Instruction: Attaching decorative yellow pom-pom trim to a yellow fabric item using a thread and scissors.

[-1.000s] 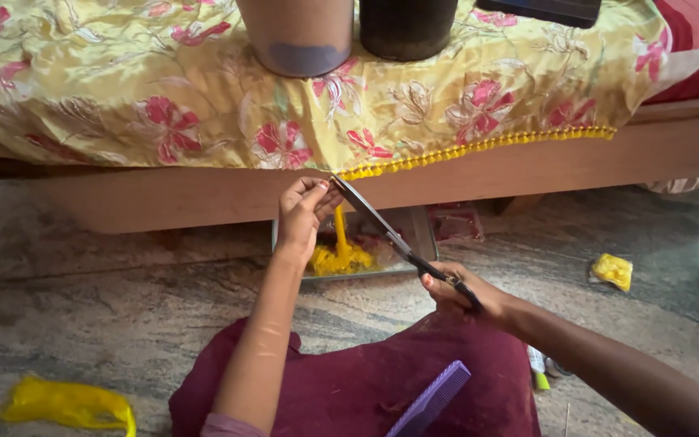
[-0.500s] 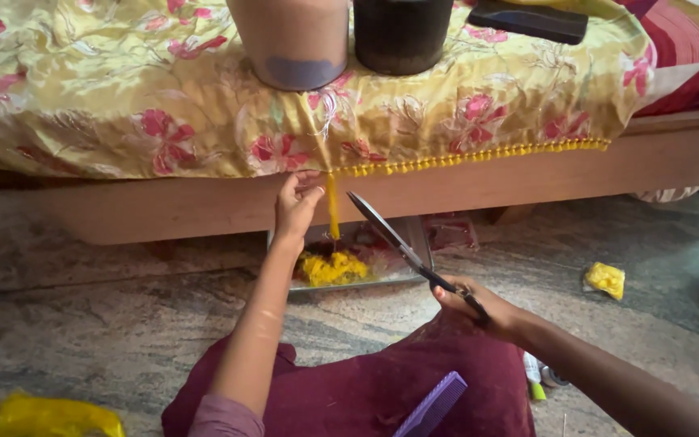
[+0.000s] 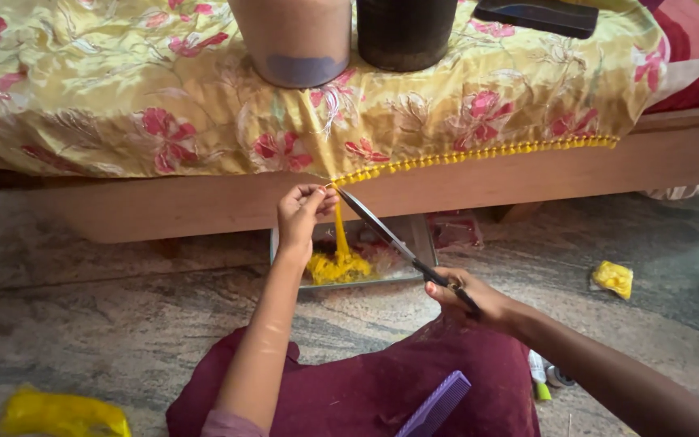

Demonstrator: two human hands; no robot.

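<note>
My left hand [image 3: 304, 212] pinches the yellow thread fringe at the hem of a yellow flowered cloth [image 3: 204, 105] draped over a wooden bed edge. A strand of yellow thread [image 3: 340, 235] hangs from my fingers down to a yellow heap [image 3: 338, 265] in a shallow metal tray [image 3: 414, 243] on the floor. My right hand [image 3: 467, 298] grips the handles of long dark scissors [image 3: 382, 231], whose blades point up-left and meet the fringe next to my left fingertips. A row of small yellow tassels [image 3: 479, 152] runs along the hem to the right.
Two cylindrical containers [image 3: 297, 36] [image 3: 406, 32] and a dark flat case [image 3: 540, 14] rest on the bed. A purple comb [image 3: 434, 405] lies on my maroon lap. Yellow bundles sit on the stone floor at lower left [image 3: 58, 413] and right [image 3: 612, 277].
The scissors' tips have risen back to the hem beside my left fingers. My left hand stays pinched at the fringe, and a yellow strand now hangs down to the heap in the tray.
</note>
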